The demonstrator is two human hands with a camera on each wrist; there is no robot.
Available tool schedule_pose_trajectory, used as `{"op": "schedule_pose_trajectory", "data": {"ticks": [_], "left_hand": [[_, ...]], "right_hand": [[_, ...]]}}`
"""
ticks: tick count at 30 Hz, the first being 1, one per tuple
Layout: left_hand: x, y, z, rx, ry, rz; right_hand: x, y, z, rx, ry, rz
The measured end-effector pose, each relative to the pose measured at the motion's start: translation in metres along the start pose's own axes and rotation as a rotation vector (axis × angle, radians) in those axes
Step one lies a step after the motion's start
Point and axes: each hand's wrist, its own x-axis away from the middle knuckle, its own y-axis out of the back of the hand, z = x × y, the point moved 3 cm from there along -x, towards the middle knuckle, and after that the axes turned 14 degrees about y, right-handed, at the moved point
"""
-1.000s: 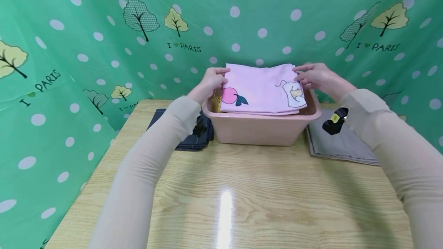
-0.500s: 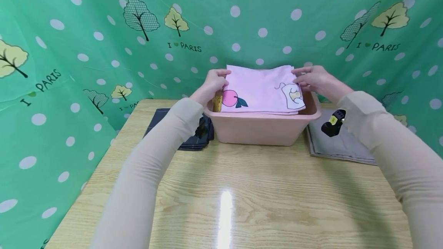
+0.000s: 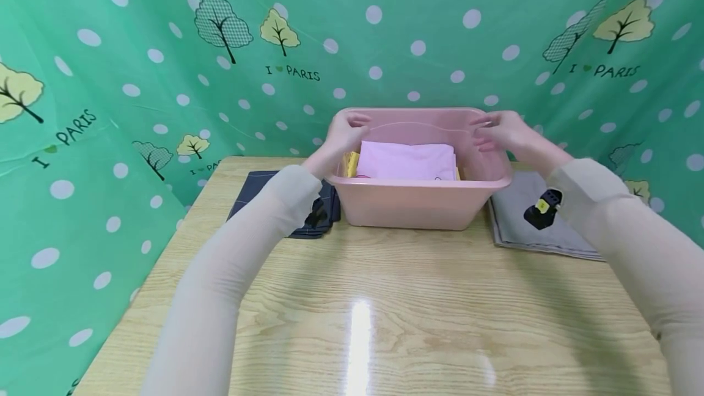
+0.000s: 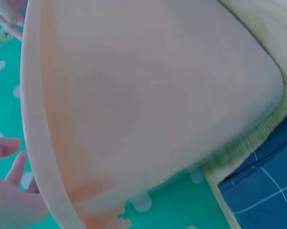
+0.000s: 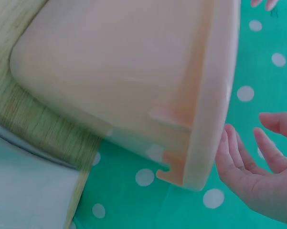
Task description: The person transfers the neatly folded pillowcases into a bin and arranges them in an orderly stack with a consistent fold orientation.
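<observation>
A folded pink cloth (image 3: pixel 407 161) lies down inside the pink plastic basin (image 3: pixel 407 203), below its rim. My left hand (image 3: pixel 345 136) is over the basin's left end, fingers parted and holding nothing. Over the right end, my right hand (image 3: pixel 503 133) hovers with loose, spread fingers, also holding nothing. In the right wrist view the right hand (image 5: pixel 258 167) shows beside the rim with its thumb and fingers apart. The left wrist view has the left hand (image 4: pixel 14 191) at the rim, partly hidden by it. Something yellow (image 3: pixel 352 164) peeks out beside the pink cloth.
Dark blue folded cloths (image 3: pixel 253 191) lie left of the basin, partly behind the left sleeve. A grey folded cloth (image 3: pixel 517 219) lies to the right. The wooden table (image 3: pixel 418 304) extends in front; a green dotted curtain (image 3: pixel 385 35) hangs behind.
The pink cloth, held by both hands at the basin's top, has dropped down inside it. Both hands have let go and stay near the rim.
</observation>
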Motion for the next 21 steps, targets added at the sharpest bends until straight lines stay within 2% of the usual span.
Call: {"op": "schedule_pose_trajectory", "data": {"ticks": [7,13,21], "left_hand": [[0.017,-0.008,-0.003,0.016,-0.124,0.090],[0.032,-0.013,-0.006,0.058,-0.170,0.157],[0.055,-0.021,-0.011,0.060,-0.251,0.194]], "right_hand": [[0.015,-0.008,0.009,0.012,0.147,0.030],[0.027,-0.010,0.018,0.025,0.202,0.047],[0.048,-0.007,0.022,0.016,0.245,0.035]]}}
